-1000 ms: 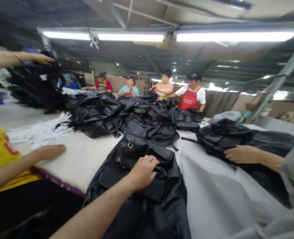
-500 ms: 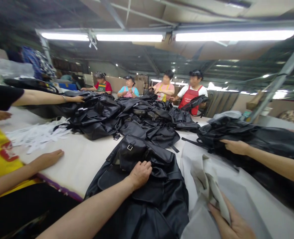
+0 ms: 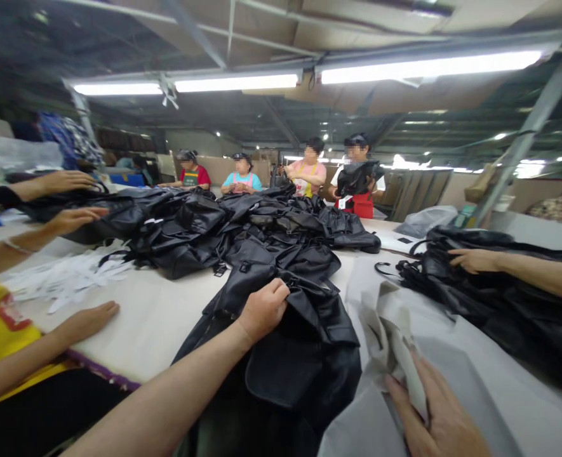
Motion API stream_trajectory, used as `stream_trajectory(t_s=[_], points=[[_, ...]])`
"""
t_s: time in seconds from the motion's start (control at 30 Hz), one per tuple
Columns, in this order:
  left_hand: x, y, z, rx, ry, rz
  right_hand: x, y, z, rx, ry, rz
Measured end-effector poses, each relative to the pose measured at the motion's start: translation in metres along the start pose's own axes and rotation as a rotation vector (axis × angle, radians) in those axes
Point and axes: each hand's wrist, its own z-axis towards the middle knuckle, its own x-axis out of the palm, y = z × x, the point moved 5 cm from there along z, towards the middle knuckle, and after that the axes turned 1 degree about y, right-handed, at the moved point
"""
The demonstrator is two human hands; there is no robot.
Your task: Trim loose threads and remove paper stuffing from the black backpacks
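Observation:
Directly in front of me a black backpack (image 3: 304, 355) lies on the white table (image 3: 152, 311). My left hand (image 3: 264, 310) is closed on its top flap, fingers curled over the edge and lifting it. At the lower right my right hand (image 3: 435, 403) grips a bunched grey-white sheet (image 3: 399, 336) between thumb and fingers; whether it is paper or cloth I cannot tell. More of the sheet spreads over the table beside the backpack.
A heap of black bags (image 3: 261, 222) covers the table's middle. White strips (image 3: 71, 273) lie at the left, near a co-worker in yellow (image 3: 4, 324). Another person's hand (image 3: 475, 260) rests on black bags (image 3: 481, 298) at the right. Several co-workers stand across the table.
My left hand has raised the backpack's flap, and the pocket below shows more. My right hand still grips the sheet. At the left, co-workers' hands have moved over the bags.

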Motion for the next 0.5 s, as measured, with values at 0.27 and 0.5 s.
stream_trajectory(t_s=[0.27,0.5], points=[[-0.013,-0.036,0.009,0.270,0.116,-0.025,0.085,0.124,0.010,-0.281,0.251,-0.149],[-0.007,-0.057,0.000,0.461,0.170,0.146,0.135,0.103,0.056,-0.156,0.204,0.095]])
